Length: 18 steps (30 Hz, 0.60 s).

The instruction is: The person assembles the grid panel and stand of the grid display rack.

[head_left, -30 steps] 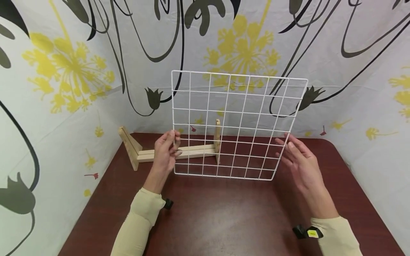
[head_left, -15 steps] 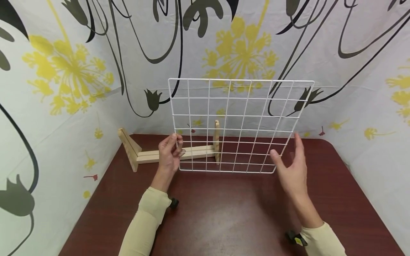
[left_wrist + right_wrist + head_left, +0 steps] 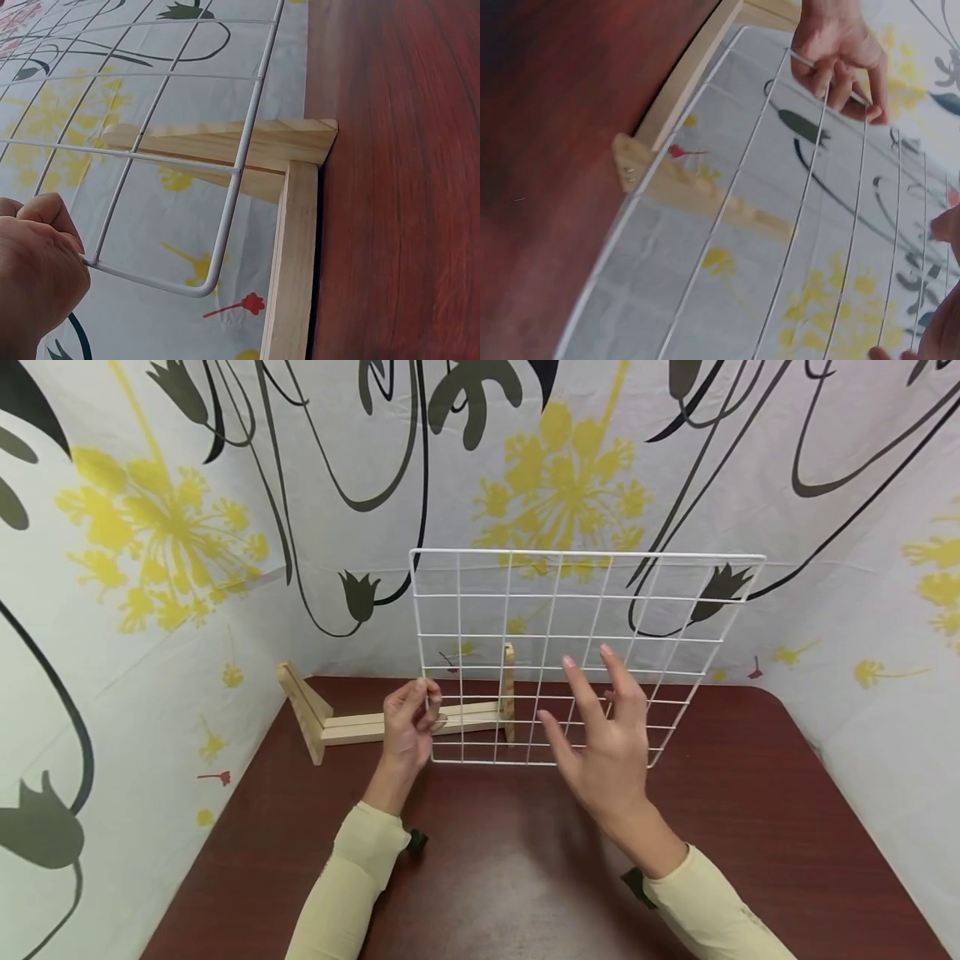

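A white wire grid panel (image 3: 588,553) is held up over the table, its top edge leaning away. My left hand (image 3: 408,722) grips its left edge low down, thumb and fingers around the wire. The left wrist view shows that hand (image 3: 41,262) beside the rounded corner of the panel (image 3: 237,171). My right hand (image 3: 611,752) is in front of the panel's lower right part, fingers spread and holding nothing. Whether it touches the wires is unclear. In the right wrist view, only part of the right hand (image 3: 941,315) shows at the edge.
Behind the panel, a wooden stand (image 3: 352,731) with two upright end pieces and joining rails sits on the dark red table (image 3: 480,860). Patterned cloth walls (image 3: 300,527) enclose the back and sides.
My right hand has left the panel's right edge and moved left, in front of the wires, fingers spreading. The panel has tilted back and shifted slightly right with my left hand.
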Available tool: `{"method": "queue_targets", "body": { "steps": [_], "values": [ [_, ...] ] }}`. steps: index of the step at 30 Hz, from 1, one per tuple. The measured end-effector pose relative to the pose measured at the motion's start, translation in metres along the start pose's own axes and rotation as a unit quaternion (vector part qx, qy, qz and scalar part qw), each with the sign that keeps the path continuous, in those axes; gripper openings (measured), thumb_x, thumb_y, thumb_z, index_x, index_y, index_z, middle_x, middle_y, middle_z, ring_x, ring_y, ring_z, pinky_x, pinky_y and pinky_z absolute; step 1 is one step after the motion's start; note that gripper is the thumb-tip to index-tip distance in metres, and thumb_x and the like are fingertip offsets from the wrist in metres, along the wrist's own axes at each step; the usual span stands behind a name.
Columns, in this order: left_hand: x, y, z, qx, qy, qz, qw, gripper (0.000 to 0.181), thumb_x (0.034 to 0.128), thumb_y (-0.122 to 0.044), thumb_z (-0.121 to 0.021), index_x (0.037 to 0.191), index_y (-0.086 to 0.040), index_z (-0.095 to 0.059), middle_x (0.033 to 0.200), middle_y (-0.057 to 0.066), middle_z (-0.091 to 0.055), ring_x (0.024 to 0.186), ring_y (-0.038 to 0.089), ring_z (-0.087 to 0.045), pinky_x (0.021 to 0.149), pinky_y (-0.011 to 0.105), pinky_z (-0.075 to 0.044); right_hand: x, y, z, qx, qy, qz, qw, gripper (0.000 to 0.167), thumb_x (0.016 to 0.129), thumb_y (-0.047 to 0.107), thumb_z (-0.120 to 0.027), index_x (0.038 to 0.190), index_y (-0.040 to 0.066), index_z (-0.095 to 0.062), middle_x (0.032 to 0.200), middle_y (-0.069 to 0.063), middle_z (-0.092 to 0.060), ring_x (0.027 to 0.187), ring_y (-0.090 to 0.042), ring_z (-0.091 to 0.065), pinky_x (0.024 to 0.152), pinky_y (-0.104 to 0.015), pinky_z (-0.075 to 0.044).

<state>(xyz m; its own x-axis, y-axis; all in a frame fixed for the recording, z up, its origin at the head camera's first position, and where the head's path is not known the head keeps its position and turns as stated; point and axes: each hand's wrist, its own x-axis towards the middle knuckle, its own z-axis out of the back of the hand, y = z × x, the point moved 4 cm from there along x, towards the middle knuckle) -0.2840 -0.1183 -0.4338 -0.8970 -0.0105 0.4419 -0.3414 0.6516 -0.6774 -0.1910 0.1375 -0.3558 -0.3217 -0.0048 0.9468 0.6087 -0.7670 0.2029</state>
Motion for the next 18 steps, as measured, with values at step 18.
{"method": "queue_targets", "body": {
  "steps": [18],
  "values": [
    [-0.005,-0.001,-0.012,-0.008,0.015,-0.012,0.9998,0.023,0.1018,-0.031,-0.071,0.088,-0.013,-0.077,0.074,-0.007,-0.069,0.046,0.01,-0.017,0.047,0.03,-0.012,0.011,0.003,-0.038,0.052,-0.051,-0.077,0.9944,0.058,0.093,0.001,-0.077,0.146,0.019,-0.063,0.15,-0.024,-0.047,0.116,-0.04,-0.056,0.096,-0.042,-0.049]
  ]
}}
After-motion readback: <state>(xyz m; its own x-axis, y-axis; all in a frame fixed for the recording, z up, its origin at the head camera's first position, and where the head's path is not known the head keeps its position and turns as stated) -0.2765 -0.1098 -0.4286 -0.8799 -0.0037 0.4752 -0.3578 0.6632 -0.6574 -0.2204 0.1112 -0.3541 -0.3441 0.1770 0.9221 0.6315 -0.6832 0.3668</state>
